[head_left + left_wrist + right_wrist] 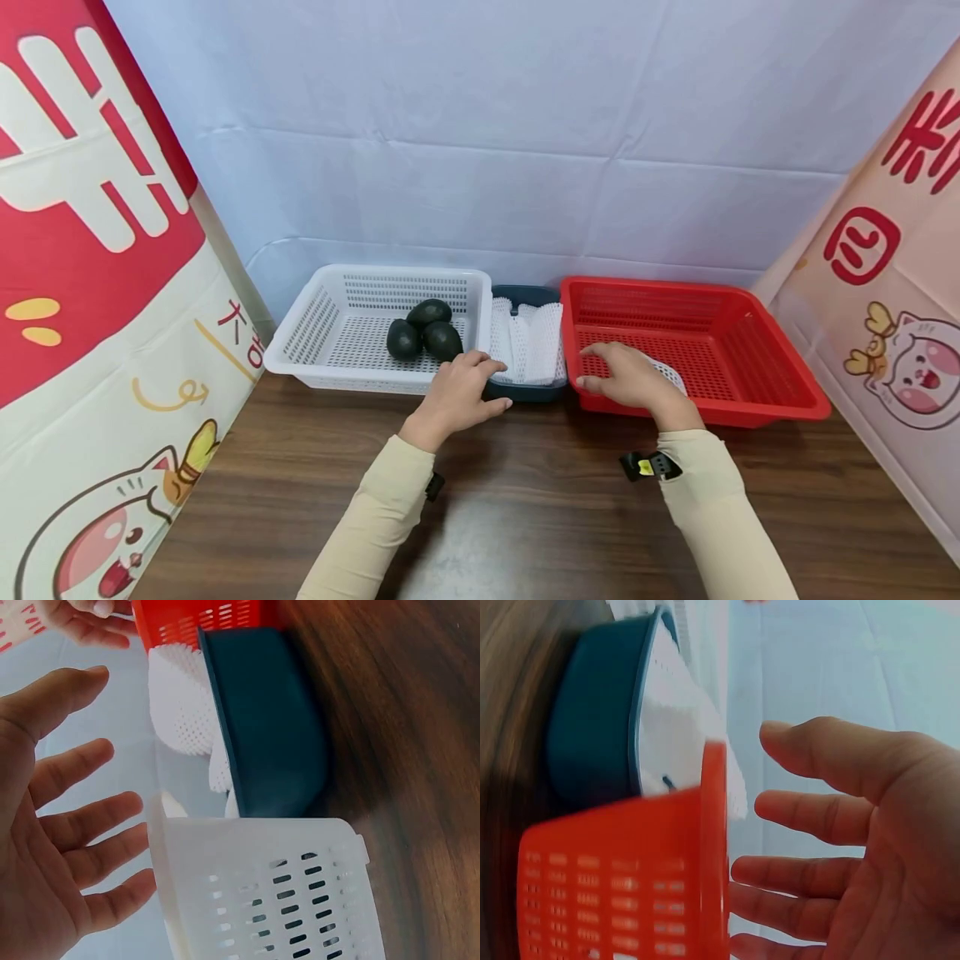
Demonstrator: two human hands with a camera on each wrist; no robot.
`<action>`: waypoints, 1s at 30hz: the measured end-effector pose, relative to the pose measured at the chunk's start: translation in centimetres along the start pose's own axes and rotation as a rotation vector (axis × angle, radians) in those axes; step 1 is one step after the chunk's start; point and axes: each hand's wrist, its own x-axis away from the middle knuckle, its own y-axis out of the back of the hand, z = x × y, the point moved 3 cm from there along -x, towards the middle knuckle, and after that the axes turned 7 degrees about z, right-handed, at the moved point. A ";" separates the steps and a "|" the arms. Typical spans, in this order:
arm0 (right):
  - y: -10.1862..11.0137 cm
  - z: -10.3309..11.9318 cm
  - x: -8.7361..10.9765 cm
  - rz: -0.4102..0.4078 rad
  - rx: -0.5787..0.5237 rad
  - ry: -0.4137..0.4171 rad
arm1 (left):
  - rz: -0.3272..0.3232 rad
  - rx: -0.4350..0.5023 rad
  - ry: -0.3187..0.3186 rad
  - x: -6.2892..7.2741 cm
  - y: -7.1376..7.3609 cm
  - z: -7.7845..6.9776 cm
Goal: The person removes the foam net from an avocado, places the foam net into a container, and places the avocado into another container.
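My left hand (pixel 462 392) hovers with spread fingers by the front right corner of the white basket (pixel 360 379), holding nothing. Three dark green avocados (pixel 430 312) lie together in that basket. Between the two baskets, a dark teal bin (pixel 270 720) holds several white foam net sleeves (pixel 542 333). Above the front left part of the red basket (pixel 780 400) is my right hand (pixel 628 379), its fingers loosely bent and nothing in them. Partly hidden beneath it, a white netted piece (pixel 667 375) lies in the red basket; what it contains, if anything, cannot be seen.
The containers stand side by side on a brown wooden table (pixel 525 517), close to a pale cloth backdrop (pixel 480 167). Printed cloth panels rise at the left (pixel 97 275) and right (pixel 900 292).
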 end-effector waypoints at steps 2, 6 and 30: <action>0.3 -0.7 0.1 -0.007 0.006 -0.024 | 0.007 -0.001 0.001 -0.1 -0.1 -0.2; 0.8 -1.8 0.3 -0.010 0.002 -0.047 | 0.013 -0.008 0.002 -0.1 -0.4 -0.6; 2.0 -6.1 1.1 -0.006 0.003 -0.145 | -0.009 0.020 -0.075 -1.5 -1.6 -3.0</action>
